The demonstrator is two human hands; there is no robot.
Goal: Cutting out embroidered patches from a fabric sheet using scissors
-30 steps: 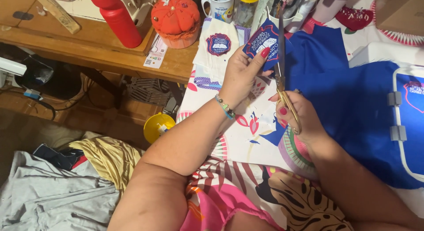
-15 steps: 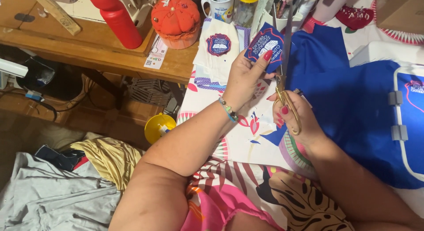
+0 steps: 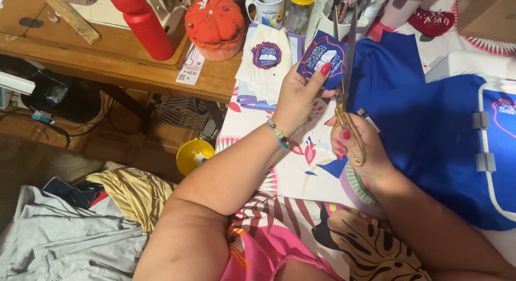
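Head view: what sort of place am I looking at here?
Probably a home sewing or craft corner. The right hand works gold scissors at a blue patch held by the left hand, with an orange pincushion and blue fabric nearby.

A single head-worn camera looks steeply down and forward, close over the person's own forearms. The wooden table [image 3: 107, 66] sits upper left of frame, its far edge cropped.

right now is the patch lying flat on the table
No, the left hand holds the patch up beside the scissors in the right hand.
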